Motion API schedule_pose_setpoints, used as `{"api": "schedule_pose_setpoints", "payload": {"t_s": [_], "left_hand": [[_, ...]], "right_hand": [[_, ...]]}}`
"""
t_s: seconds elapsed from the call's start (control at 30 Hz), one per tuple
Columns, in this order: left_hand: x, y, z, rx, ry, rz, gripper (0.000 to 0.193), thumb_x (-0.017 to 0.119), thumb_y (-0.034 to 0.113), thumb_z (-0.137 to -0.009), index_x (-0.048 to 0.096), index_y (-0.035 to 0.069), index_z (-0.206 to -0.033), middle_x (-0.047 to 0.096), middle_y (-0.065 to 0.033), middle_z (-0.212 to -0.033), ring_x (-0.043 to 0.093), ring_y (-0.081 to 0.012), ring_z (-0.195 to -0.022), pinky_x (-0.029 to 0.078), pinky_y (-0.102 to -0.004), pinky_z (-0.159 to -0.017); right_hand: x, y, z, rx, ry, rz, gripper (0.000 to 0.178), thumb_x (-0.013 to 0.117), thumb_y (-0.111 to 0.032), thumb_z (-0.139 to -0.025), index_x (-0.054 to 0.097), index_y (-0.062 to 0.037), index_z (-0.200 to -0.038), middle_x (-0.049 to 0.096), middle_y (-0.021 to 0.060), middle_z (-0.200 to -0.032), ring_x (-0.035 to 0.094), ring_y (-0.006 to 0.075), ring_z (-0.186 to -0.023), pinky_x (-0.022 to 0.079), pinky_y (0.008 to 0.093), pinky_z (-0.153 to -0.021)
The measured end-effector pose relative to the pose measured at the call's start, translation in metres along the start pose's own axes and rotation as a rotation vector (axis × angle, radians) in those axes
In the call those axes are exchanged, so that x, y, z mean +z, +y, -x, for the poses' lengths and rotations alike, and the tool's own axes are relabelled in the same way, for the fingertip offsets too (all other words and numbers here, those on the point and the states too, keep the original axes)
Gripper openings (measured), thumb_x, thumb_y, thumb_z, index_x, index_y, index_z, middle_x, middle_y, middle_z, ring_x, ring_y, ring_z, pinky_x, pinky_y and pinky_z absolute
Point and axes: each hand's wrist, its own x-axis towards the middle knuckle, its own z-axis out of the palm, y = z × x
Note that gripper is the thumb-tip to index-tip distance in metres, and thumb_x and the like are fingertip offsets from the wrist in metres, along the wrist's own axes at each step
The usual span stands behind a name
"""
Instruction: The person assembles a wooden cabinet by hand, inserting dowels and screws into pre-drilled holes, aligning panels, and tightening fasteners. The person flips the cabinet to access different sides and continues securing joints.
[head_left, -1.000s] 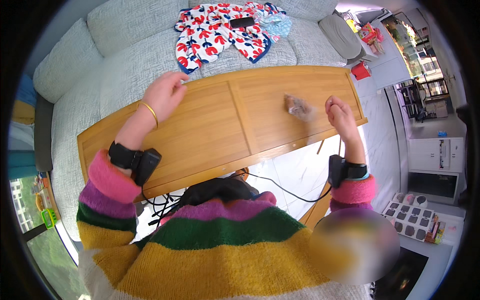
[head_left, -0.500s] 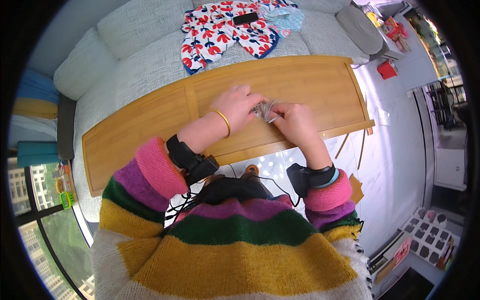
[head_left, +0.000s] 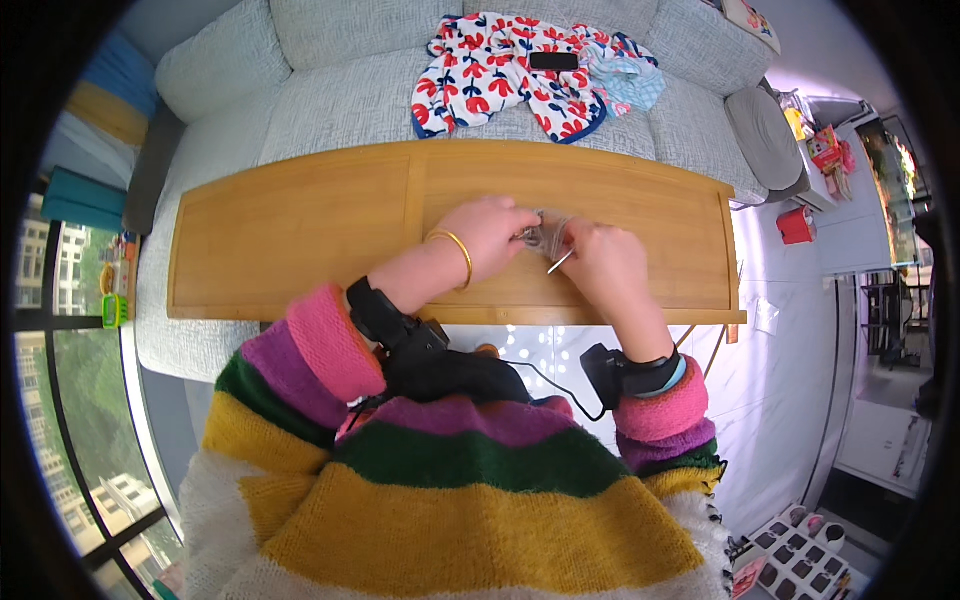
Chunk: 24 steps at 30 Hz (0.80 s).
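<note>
Over the wooden table, my left hand (head_left: 487,237) and my right hand (head_left: 610,262) face each other. A small clear, greyish bundle (head_left: 548,232) of what look like looped strands stretches between their fingertips, too fine to name surely. My left thumb and fingers are closed on its left side. My right hand pinches its right side, and a thin white stick-like end (head_left: 561,262) pokes out below those fingers. Whether that end belongs to the bundle I cannot tell.
The long wooden table (head_left: 300,225) stands before a grey sofa (head_left: 340,105). On the sofa lie a flower-patterned blanket (head_left: 480,75), a black phone (head_left: 554,61) and a light blue cloth (head_left: 628,82). A red bin (head_left: 797,226) stands at right. A black cable (head_left: 560,372) hangs between my wrists.
My view has shifted, so table and sofa sit differently. Both hands stay closed on the bundle. It looks more spread out between them, and the white end now points further down.
</note>
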Motion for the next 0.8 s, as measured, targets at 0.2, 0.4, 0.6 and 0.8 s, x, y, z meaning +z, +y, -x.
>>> {"api": "schedule_pose_setpoints", "payload": {"t_s": [0.2,0.4,0.6,0.8], "left_hand": [[-0.003,0.006,0.011,0.034,-0.05,-0.11,0.034,0.059,0.02,-0.08,0.058,0.017,-0.114,0.06,-0.0099,-0.098,0.056,-0.0295,-0.093,0.046,-0.0389,-0.082],[0.012,0.022,0.006,0.204,0.37,-0.172,0.024,0.061,0.019,-0.076,0.064,0.017,-0.099,0.055,-0.0046,-0.081,0.053,-0.0237,-0.086,0.044,-0.0352,-0.073],[0.018,0.023,-0.002,0.166,0.16,-0.333,0.008,0.061,0.019,-0.074,0.063,0.012,-0.07,0.052,-0.0032,-0.076,0.051,-0.0217,-0.084,0.043,-0.0348,-0.07],[0.014,0.051,0.032,0.108,0.043,0.55,0.023,0.053,0.023,-0.089,0.063,0.005,-0.098,0.062,-0.0117,-0.084,0.059,-0.0235,-0.076,0.047,-0.034,-0.071]], "right_hand": [[0.008,0.02,0.014,0.232,-0.003,-0.851,0.006,0.062,-0.003,-0.072,0.059,-0.0022,-0.076,0.049,-0.0053,-0.063,0.041,0.0022,-0.057,0.034,0.0185,-0.05],[0.015,0.017,0.02,0.108,0.082,-0.686,0.01,0.066,-0.007,-0.07,0.059,-0.0021,-0.076,0.054,0.0015,-0.059,0.049,0.0093,-0.053,0.04,0.0239,-0.05],[0.009,0.014,0.025,0.095,0.088,-0.146,0.02,0.068,-0.022,-0.066,0.059,-0.0059,-0.072,0.061,0.0153,-0.064,0.061,0.0323,-0.062,0.047,0.0409,-0.055],[-0.012,0.003,0.068,0.162,0.154,-0.935,0.005,0.062,-0.003,-0.074,0.058,-0.0041,-0.077,0.039,-0.0057,-0.053,0.037,0.002,-0.049,0.035,0.018,-0.047]]}}
